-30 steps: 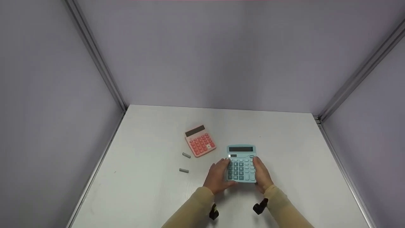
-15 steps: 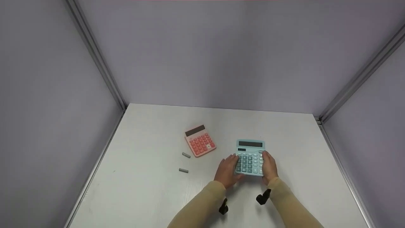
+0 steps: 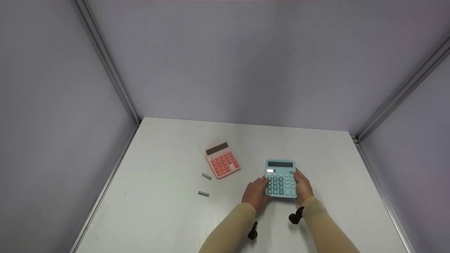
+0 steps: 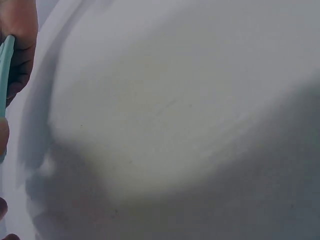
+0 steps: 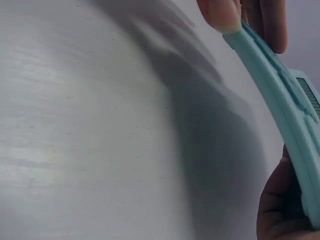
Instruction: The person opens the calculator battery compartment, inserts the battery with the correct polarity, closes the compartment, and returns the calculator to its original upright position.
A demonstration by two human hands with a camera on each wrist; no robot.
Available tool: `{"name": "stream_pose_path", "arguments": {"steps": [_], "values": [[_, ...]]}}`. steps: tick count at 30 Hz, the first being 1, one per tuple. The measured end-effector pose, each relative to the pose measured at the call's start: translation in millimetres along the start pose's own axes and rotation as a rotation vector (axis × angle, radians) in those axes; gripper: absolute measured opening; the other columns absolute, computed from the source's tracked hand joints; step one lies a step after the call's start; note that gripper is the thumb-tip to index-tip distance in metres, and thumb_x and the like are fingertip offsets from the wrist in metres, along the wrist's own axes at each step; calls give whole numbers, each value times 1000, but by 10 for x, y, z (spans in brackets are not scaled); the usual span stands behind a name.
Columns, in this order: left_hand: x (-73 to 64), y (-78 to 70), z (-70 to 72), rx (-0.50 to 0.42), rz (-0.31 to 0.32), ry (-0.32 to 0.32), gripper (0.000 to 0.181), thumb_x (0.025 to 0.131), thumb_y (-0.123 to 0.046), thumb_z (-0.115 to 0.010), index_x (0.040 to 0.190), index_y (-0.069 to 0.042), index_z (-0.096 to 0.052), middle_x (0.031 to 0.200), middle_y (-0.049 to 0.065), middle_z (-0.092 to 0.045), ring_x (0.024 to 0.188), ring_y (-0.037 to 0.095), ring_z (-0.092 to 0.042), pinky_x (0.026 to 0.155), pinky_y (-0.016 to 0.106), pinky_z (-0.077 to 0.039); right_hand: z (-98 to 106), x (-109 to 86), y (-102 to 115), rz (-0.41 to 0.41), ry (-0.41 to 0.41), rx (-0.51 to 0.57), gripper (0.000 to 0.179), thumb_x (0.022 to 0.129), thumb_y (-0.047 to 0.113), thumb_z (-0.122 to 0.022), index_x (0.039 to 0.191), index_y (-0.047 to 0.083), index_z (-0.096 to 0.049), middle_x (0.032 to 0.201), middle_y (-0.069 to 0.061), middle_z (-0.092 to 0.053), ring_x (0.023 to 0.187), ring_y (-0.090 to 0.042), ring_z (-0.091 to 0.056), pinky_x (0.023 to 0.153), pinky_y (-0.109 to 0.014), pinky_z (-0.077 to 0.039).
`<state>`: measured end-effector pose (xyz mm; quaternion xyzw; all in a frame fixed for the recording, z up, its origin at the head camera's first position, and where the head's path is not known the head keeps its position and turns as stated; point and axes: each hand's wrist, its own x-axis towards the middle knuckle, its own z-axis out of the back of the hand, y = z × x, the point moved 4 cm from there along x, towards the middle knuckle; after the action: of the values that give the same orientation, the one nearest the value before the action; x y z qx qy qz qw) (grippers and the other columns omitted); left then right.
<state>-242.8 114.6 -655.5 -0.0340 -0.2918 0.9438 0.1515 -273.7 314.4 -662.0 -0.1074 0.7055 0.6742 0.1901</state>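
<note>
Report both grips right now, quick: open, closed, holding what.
Left grip: closed, holding the blue calculator by its left side.
Right grip: closed, holding the blue calculator by its right side.

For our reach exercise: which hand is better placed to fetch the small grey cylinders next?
Probably the left hand: it lies nearer the small grey cylinders than the right hand, though both grip the light-blue rectangular calculator.

L fingers (image 3: 261, 181) pinched, R fingers (image 4: 23, 56) curled, opp.
</note>
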Motion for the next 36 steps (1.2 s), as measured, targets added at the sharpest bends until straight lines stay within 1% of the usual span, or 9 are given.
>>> {"name": "stream_pose_path", "arguments": {"steps": [6,8,10,15,20,24,27,32,36], "values": [[19,40,-135,-21,40,10,68,85,-33,-73,145,-24,-43,149,-8,-40,138,15,-36,115,38,-25,40,78,-102,-14,-37,29,51,105,33,-32,153,20,-21,155,-1,-27,144,-21,-18,117,-39,-17],[29,49,-142,-18,57,1,67,84,-34,-74,144,-25,-44,148,-9,-42,139,15,-34,116,41,-24,47,96,-113,-21,-43,13,51,105,35,-33,152,20,-22,154,-3,-28,143,-22,-19,117,-41,-18],[39,45,-159,-13,67,1,67,84,-36,-74,144,-27,-45,146,-11,-44,140,16,-32,116,44,-21,71,107,-124,-29,-47,-9,51,105,37,-33,152,21,-22,156,-2,-25,145,-23,-15,118,-42,-15],[53,-1,-206,4,68,26,65,84,-37,-73,143,-30,-45,144,-13,-45,142,16,-27,117,49,-15,147,105,-159,-48,-58,-30,51,104,38,-33,152,21,-22,157,-2,-22,145,-24,-13,118,-45,-13],[85,-43,-247,26,61,21,63,85,-37,-71,142,-29,-46,144,-14,-46,142,15,-27,117,50,-14,206,119,-157,-37,-68,-91,51,104,39,-32,151,20,-23,154,-4,-26,143,-26,-19,117,-46,-16],[98,-36,-246,12,58,2,61,87,-36,-70,142,-29,-46,144,-14,-46,142,15,-28,117,50,-14,186,135,-96,33,-108,-212,53,104,36,-33,151,12,-26,151,-10,-32,138,-28,-28,115,-46,-22],[110,-41,-246,16,49,-7,60,88,-36,-69,142,-29,-46,144,-14,-46,141,15,-29,117,51,-15,149,139,-50,91,-127,-334,60,102,37,-43,150,5,-26,150,-15,-33,137,-30,-30,115,-46,-22],[128,-62,-254,138,28,-12,58,90,-39,-65,143,-28,-45,144,-12,-46,141,16,-30,115,53,-19,83,127,-43,142,-65,-609,96,88,47,-65,153,0,-12,154,-23,-22,141,-38,-20,116,-51,-15],[131,-59,-255,242,23,-7,58,91,-41,-63,144,-28,-44,146,-11,-44,141,16,-30,114,53,-22,73,111,-101,181,-11,-832,123,75,54,-76,152,-3,0,155,-28,-12,141,-46,-11,115,-56,-13]]}}
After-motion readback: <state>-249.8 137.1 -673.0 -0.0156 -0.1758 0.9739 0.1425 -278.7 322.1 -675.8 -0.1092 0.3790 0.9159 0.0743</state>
